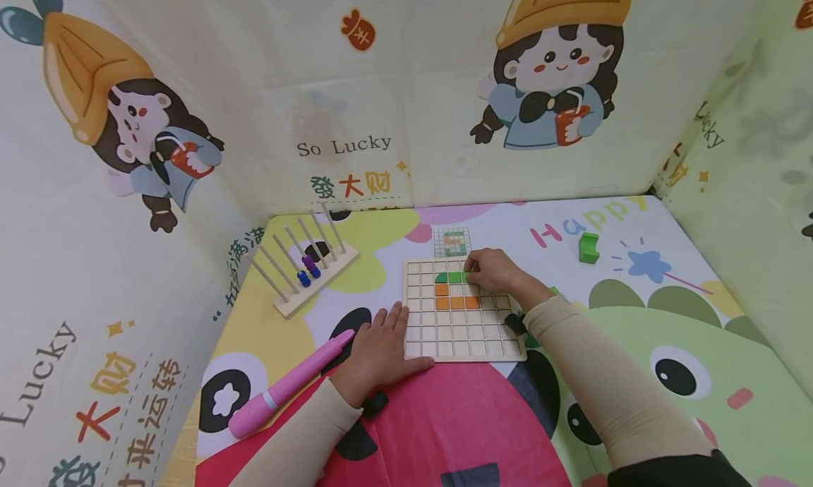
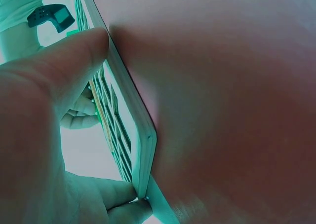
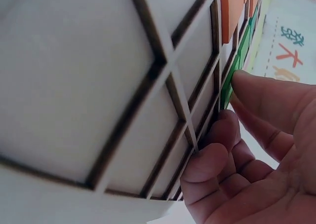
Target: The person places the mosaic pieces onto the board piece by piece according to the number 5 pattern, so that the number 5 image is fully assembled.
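A square wooden grid board [image 1: 466, 335] lies in the middle of the table. Orange tiles [image 1: 457, 303] and green tiles [image 1: 453, 277] fill some of its upper cells. My right hand [image 1: 498, 272] pinches a green tile [image 3: 228, 86] at the right end of the green row, thumb on its face and the other fingers curled at the board. At the board's lower left corner rests my left hand [image 1: 377, 349], fingers extended along the left side and thumb [image 2: 81, 54] touching the front edge. Just behind the board lies a small pattern card [image 1: 452, 241].
A wooden rack with upright pegs [image 1: 317, 282] and a few blue and purple beads stands at the left. Nearer lies a pink pen-shaped object [image 1: 288, 388]. A green block [image 1: 588, 248] sits at the back right; other green pieces are partly hidden by my right arm.
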